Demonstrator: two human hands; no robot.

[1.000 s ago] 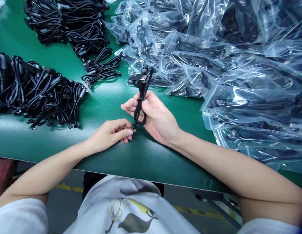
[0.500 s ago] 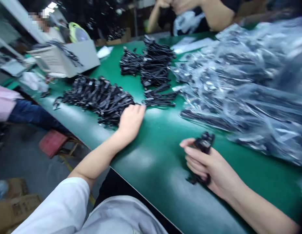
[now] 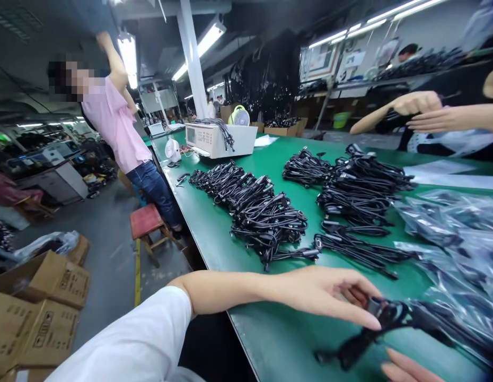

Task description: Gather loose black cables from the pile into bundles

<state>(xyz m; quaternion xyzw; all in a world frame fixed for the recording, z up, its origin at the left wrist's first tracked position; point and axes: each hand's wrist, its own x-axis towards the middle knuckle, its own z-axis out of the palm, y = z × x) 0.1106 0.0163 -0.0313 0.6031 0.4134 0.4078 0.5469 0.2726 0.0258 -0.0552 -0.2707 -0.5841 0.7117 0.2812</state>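
My left hand (image 3: 329, 297) reaches across to the right, its thumb and fingers closing on a bundle of black cables (image 3: 389, 318) near the lower right. The cable ends hang blurred below its thumb. Below that bundle, only the fingers of my right hand (image 3: 409, 369) show at the bottom edge, stretched out and apart from the cables; the rest is out of frame. Left of the hands, a long pile of black cables (image 3: 266, 209) lies on the green table (image 3: 254, 323). More stacked cables (image 3: 353, 185) lie behind my left hand.
Clear plastic bags (image 3: 465, 228) cover the right side. A beige instrument box (image 3: 222, 140) with cables on top stands at the back. Opposite, a co-worker's hands (image 3: 429, 114) work. A person in pink (image 3: 119, 127) stands beyond a red stool (image 3: 147, 220). Cartons (image 3: 40, 313) sit on the floor.
My view has swung up and left. My left hand has left the cable pile and come right to the cables near my right hand, whose fingers have opened.
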